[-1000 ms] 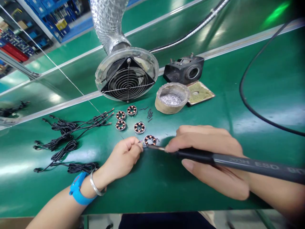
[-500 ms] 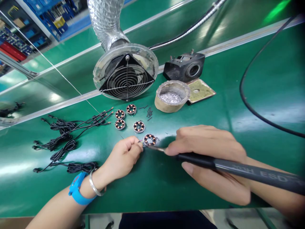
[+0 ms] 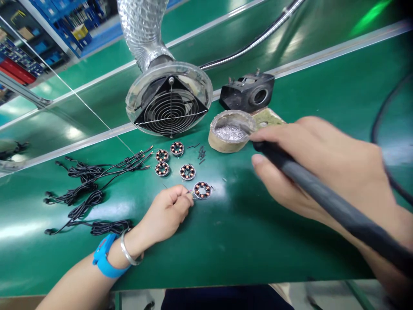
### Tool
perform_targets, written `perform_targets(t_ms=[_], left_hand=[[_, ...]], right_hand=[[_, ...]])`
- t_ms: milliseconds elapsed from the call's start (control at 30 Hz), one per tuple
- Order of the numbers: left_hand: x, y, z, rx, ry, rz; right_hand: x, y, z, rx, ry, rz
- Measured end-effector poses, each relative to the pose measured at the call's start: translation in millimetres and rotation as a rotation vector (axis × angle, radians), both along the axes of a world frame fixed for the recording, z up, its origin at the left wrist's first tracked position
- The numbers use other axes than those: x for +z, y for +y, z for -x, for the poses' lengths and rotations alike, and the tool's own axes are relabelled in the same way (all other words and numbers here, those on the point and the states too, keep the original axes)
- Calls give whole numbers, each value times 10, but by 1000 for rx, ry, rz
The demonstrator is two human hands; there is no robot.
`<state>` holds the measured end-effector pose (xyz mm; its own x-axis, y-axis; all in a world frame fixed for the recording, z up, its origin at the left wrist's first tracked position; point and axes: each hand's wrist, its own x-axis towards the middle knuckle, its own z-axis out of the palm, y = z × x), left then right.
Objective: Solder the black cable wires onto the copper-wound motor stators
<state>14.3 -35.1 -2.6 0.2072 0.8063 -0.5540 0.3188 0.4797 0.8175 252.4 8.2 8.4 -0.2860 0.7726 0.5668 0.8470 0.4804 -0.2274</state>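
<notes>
My left hand [image 3: 171,212] pinches thin wires beside a small ring-shaped coil part [image 3: 202,190] lying on the green table. My right hand [image 3: 325,172] is wrapped round a black soldering iron [image 3: 322,202], whose front end is at the rim of a round tub [image 3: 226,144] of silvery shavings; the tip itself is hard to make out. Several similar coil parts, one of them here [image 3: 187,172], lie up and left of the pinched one. Short black tube pieces [image 3: 201,153] are scattered between them and the tub.
Bundled black cables [image 3: 87,170] lie at the left. A fume extractor fan [image 3: 171,107] on a foil duct stands behind the coil parts. Behind the tub are a black iron stand [image 3: 248,92] and a yellowish sponge tray [image 3: 267,117]. A dark cord [image 3: 379,116] hangs at the right.
My right hand has moved up and right with the iron, from the coil part to the tub's rim. The dark cord has shifted right. My left hand has stayed in place.
</notes>
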Motion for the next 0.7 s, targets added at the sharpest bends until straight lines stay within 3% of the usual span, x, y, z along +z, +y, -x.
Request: perform_targets(t_ms=[100,200,400,533,700], left_hand=[[-2,24,-3,15,-20,7],[-6,45,-5,30,-54,11],[-25,49,26,69,-161,53],[-38,62,70,79,-195,104],[-16,78,160,123,-170,135]], right_hand=[[-17,23,-12,28,-59,22],[-40,1,49,119,103,20],[-272,-82,374,560,407,207],[-445,-76,541,645,431,305],[-473,-62,554,709,514,398]])
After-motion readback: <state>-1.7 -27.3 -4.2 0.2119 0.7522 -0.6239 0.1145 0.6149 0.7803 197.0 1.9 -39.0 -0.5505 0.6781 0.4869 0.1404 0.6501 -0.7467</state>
